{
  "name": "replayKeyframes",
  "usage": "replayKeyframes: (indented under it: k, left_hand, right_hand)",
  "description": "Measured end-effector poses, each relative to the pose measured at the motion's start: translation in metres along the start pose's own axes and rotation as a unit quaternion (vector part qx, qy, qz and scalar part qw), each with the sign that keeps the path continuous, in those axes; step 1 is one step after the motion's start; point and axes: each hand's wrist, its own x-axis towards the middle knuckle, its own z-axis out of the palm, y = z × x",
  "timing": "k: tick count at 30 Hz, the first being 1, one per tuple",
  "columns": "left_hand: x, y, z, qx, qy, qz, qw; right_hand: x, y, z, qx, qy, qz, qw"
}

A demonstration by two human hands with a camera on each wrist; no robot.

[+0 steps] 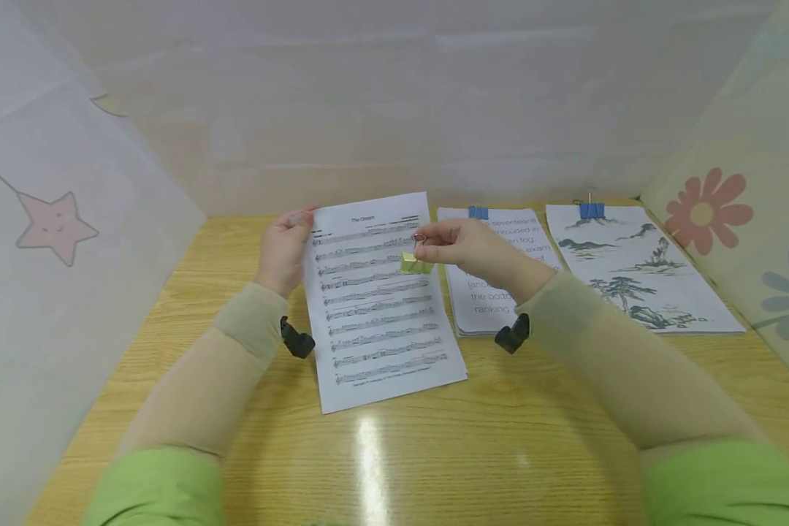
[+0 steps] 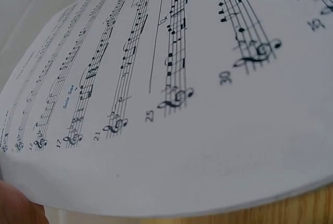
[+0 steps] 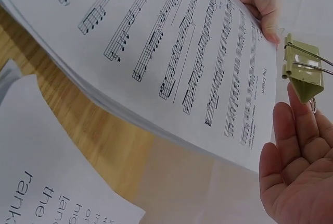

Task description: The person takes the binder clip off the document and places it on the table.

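Observation:
In the head view, my left hand [image 1: 283, 252] grips a stack of sheet music [image 1: 381, 325] by its upper left edge, thumb on top of the page. The stack is held up at a tilt over the table. My right hand [image 1: 476, 252] pinches a yellow-green binder clip [image 1: 416, 264] by a wire handle, in front of the stack's upper right side. The right wrist view shows the clip [image 3: 304, 67] beyond the stack's top edge, its body apart from the paper. Just a bit of the left hand [image 2: 18, 206] appears in the left wrist view.
Right of the sheet music lies a stack of large-print text [image 1: 486, 310] with a blue binder clip [image 1: 478, 212]. Farther right is a stack with a landscape painting [image 1: 638, 270], also held by a blue clip [image 1: 592, 211]. All is over a wooden table [image 1: 467, 453] against a covered wall.

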Motion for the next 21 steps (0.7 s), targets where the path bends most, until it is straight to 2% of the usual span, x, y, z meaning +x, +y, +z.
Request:
replayKeyframes:
  k: [8, 16, 21]
  left_hand:
    - [0.007, -0.006, -0.018, 0.037, 0.023, -0.006, 0.9990]
    - [0.015, -0.009, -0.039, 0.041, 0.038, -0.015, 0.9983]
    - [0.018, -0.012, -0.052, 0.074, 0.058, -0.027, 0.9952]
  right_hand:
    - [0.002, 0.012, 0.006, -0.023, -0.016, 0.013, 0.9995]
    - [0.006, 0.024, 0.013, -0.051, -0.022, 0.028, 0.9981]
    - [0.010, 0.033, 0.017, -0.065, -0.027, 0.036, 0.9969]
